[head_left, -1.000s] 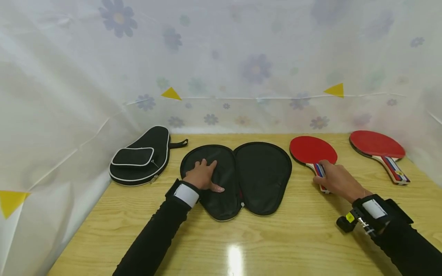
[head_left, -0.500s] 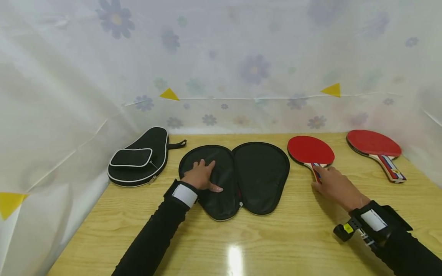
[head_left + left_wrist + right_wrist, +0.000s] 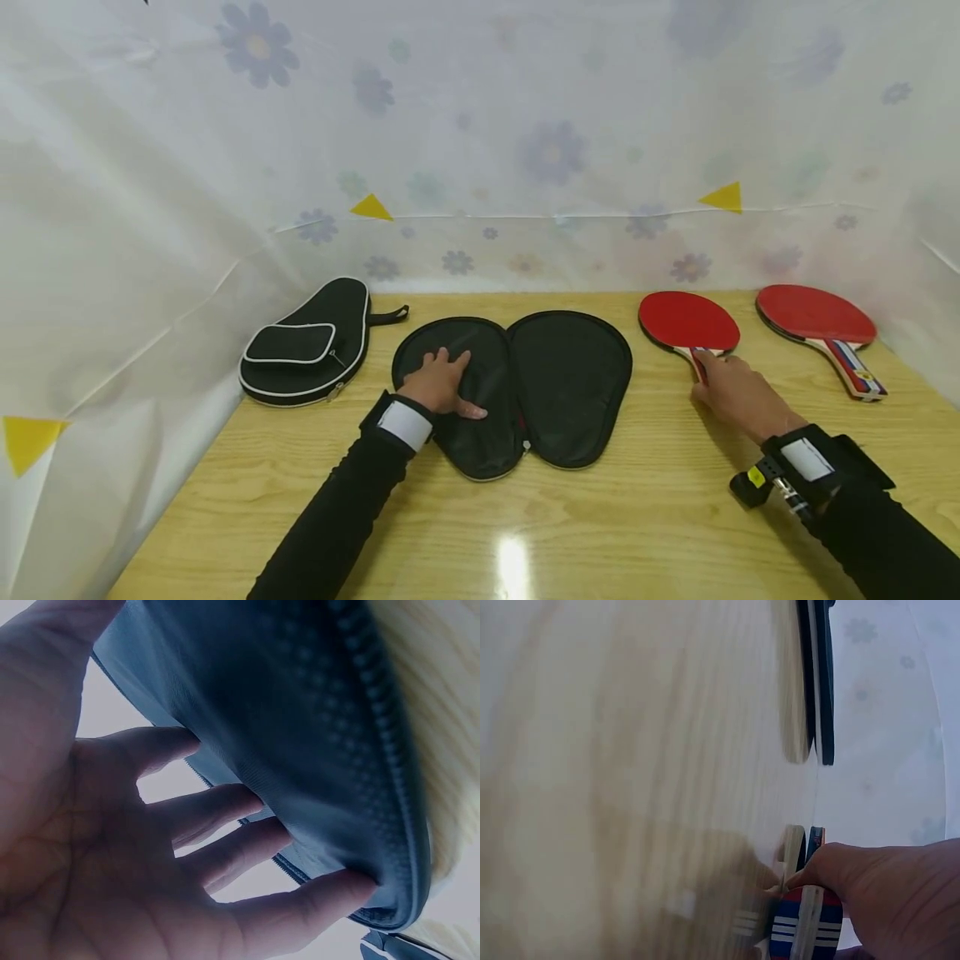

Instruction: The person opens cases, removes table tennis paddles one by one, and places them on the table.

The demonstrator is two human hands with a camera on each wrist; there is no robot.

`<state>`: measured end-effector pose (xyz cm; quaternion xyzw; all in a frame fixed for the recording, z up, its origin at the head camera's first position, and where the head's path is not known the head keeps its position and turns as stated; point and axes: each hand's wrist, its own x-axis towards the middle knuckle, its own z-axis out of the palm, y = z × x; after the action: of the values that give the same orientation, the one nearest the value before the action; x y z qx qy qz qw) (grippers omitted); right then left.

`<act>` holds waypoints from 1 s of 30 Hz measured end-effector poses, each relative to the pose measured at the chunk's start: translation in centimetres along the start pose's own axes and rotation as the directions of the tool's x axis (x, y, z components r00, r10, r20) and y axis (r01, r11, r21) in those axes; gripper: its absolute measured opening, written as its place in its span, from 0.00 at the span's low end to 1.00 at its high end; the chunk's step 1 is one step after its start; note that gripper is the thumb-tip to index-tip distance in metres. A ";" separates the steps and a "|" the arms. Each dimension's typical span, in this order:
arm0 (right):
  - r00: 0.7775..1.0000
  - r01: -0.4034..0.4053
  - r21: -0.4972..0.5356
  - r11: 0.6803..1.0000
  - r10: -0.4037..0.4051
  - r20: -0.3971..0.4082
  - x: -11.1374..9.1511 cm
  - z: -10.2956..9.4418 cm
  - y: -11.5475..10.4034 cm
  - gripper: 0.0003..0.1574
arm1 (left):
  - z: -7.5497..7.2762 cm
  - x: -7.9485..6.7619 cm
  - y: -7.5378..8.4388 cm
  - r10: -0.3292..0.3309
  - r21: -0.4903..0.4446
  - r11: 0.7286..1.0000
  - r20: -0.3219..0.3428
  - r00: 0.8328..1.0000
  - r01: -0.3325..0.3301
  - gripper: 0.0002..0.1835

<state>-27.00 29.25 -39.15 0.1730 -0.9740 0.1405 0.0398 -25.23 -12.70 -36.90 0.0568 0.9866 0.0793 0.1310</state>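
My left hand (image 3: pixel 435 385) rests with spread fingers on the left half of a black table tennis bat case (image 3: pixel 572 387), which lies unzipped and folded out flat. In the left wrist view the fingertips touch the dark lining beside the zipped edge (image 3: pixel 382 750). To the right, my right hand (image 3: pixel 738 393) grips the handle of a red table tennis bat (image 3: pixel 688 321), red face up. Striped red, white and blue, the handle's butt end (image 3: pixel 806 926) shows in the right wrist view, with the fingers around it; the palm side is hidden.
A second red bat (image 3: pixel 817 312) lies at the far right, its handle toward me. At the back left lies a closed black case (image 3: pixel 303 342) with white piping and a strap. A white flowered sheet (image 3: pixel 480 125) hangs behind the wooden table (image 3: pixel 600 533).
My right hand has moved up along the bat's handle toward the blade, and the bat has shifted slightly right. The left hand stays on the case; the camera has swayed a little.
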 end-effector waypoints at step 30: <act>0.999 -0.037 -0.063 0.997 0.037 -0.006 0.3 -1.0 3.9 0.34 | -0.2 -0.4 0.1 -0.009 -0.011 1.000 0.006 1.000 0.009 0.58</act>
<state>-28.64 32.94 -39.16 0.1533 -0.9809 0.1110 0.0447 -24.92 -12.70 -36.64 0.0520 0.9860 0.0839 0.1348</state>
